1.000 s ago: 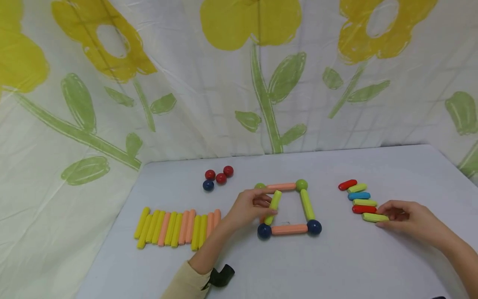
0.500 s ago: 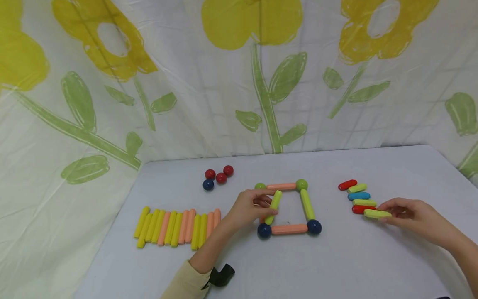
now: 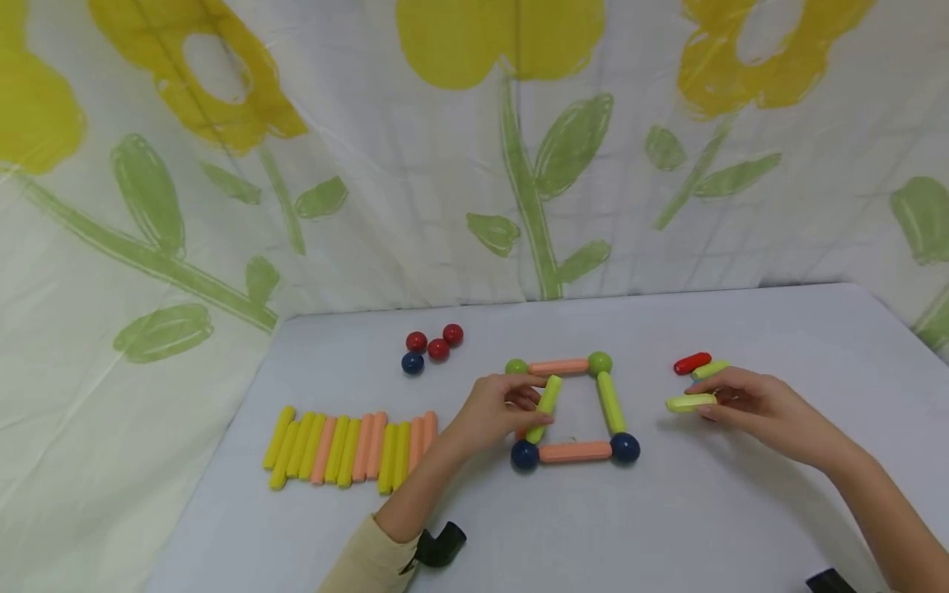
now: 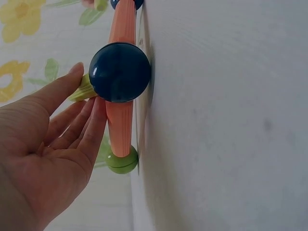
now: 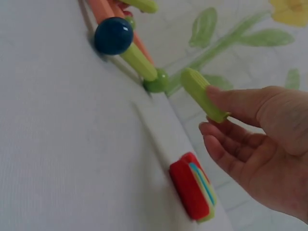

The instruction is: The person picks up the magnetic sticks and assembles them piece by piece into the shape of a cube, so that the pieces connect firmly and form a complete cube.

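Observation:
My left hand (image 3: 493,416) pinches a yellow-green stick (image 3: 547,398) that stands tilted up at the near-left navy ball (image 3: 525,455). Whether stick and ball are joined cannot be told. That ball is a corner of a four-sided frame on the table, with another navy ball (image 3: 625,448), two green balls (image 3: 600,362), salmon sticks (image 3: 574,452) and a yellow-green side stick (image 3: 611,403). The left side is mostly covered by my hand, but its salmon stick (image 4: 120,127) shows in the left wrist view. Raised off the table, my right hand (image 3: 767,412) holds a short yellow-green stick (image 3: 685,403) between thumb and fingers.
Short sticks, including a red stick (image 3: 693,363), lie at the right, partly behind my right hand. Several red balls (image 3: 438,350) and a navy ball (image 3: 412,363) sit back left. A row of yellow and salmon sticks (image 3: 344,451) lies at the left.
My right hand has lifted the short yellow-green stick from the right-hand group and carried it left and upward. The left hand keeps its stick in much the same place.

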{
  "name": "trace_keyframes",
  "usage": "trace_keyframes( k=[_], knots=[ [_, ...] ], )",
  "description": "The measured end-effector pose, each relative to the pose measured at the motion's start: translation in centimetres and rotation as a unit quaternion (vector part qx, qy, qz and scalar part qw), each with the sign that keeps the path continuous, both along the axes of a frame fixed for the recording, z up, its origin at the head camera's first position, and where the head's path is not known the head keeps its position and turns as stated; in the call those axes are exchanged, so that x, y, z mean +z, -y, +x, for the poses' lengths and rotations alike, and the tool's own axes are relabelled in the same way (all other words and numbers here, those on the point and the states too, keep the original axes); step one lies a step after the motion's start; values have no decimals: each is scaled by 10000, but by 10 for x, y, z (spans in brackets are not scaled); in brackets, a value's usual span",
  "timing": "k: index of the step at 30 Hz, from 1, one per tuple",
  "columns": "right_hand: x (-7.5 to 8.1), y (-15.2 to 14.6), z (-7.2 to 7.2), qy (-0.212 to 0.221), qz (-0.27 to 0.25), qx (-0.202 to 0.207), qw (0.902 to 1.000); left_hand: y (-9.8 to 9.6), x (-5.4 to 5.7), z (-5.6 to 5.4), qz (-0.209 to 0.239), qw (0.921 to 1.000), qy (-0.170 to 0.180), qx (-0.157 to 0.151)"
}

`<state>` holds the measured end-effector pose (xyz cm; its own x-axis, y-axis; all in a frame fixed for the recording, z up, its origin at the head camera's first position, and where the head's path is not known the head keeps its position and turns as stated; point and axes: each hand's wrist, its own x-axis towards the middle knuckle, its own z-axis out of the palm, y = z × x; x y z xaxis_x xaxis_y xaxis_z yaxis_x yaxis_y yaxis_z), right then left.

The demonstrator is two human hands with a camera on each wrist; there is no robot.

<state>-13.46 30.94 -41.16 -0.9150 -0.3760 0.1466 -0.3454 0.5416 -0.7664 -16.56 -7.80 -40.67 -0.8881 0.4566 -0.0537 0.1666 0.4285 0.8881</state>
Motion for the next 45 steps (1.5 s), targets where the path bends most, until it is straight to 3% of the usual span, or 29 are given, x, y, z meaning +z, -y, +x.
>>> trace_keyframes(
  k=[6,13,21,30,45],
  knots=[
    [9,24,-10,51,-102,76,9999,-1,-1,0,-25,10000,-34,-81],
    [24,52,-29,3,26,440,9990,-2,-2,1,-28,9997,-167,-168],
    [39,88,-46,225,-187,760,9967,-4,-3,1,43,9994,-196,-285],
    [31,109,-52,356,-288,737,9962,-4,-3,1,98,9994,-159,-286],
    [20,115,-52,486,-272,595,9967,-4,-2,2,166,9988,-287,-368]
  ],
)
